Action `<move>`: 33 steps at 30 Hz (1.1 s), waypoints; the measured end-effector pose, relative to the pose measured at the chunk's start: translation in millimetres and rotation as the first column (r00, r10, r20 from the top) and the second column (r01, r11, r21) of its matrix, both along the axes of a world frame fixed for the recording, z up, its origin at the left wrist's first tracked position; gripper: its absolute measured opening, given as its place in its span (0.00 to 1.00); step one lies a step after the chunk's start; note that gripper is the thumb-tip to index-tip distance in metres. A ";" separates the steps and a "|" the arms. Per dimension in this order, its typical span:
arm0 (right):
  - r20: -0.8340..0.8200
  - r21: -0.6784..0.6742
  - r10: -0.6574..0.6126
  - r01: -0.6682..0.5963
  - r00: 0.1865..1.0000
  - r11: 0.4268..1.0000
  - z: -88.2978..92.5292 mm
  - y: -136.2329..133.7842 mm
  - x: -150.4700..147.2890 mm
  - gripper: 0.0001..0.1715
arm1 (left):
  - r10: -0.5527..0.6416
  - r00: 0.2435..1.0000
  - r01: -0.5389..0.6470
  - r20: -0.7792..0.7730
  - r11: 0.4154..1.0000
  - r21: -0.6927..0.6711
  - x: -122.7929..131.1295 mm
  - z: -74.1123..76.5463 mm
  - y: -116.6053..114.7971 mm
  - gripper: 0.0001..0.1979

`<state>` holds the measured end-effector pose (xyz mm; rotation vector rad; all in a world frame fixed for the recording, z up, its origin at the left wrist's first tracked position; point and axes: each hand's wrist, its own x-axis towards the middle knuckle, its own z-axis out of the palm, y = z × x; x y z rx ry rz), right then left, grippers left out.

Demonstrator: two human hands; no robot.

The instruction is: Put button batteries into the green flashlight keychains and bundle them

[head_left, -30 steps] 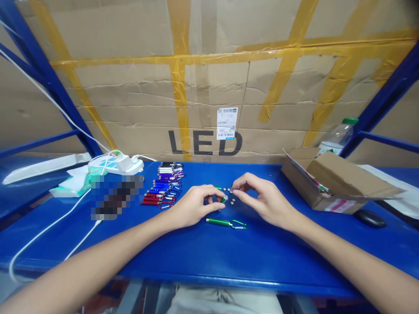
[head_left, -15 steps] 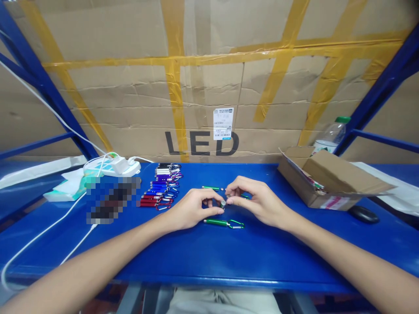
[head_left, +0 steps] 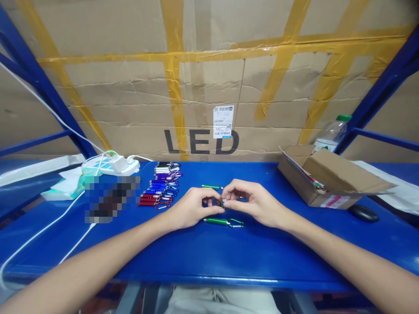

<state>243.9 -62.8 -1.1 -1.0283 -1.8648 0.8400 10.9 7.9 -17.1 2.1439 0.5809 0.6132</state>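
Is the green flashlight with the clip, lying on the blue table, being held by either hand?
No, the green flashlight lies free on the blue table, just in front of both hands, which pinch a small green part.

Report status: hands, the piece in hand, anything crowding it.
Left hand and right hand both pinch a small green part above the bench. Green torch lies just below. Nothing crowding.

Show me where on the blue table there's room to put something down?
Bare blue table runs along the near edge, below the green flashlight. More lies between the right hand and the cardboard box. It's crowded left of the left hand, around the flashlight row and power strip.
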 end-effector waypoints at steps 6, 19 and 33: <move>-0.040 -0.069 0.002 -0.004 0.999 0.998 -2.7 -0.2 -2.2 0.15 | 0.000 1.000 0.000 0.014 1.000 0.008 1.4 -1.8 -0.9 0.11; -0.094 -0.137 0.010 -0.023 0.996 0.990 -6.9 1.9 -3.0 0.15 | -0.001 1.000 -0.001 0.031 0.997 0.076 0.6 -1.8 -0.9 0.08; 0.182 0.251 -0.083 0.036 0.980 0.967 1.5 1.6 12.0 0.08 | 0.039 0.999 -0.033 -0.006 0.895 0.445 -3.4 0.7 4.0 0.07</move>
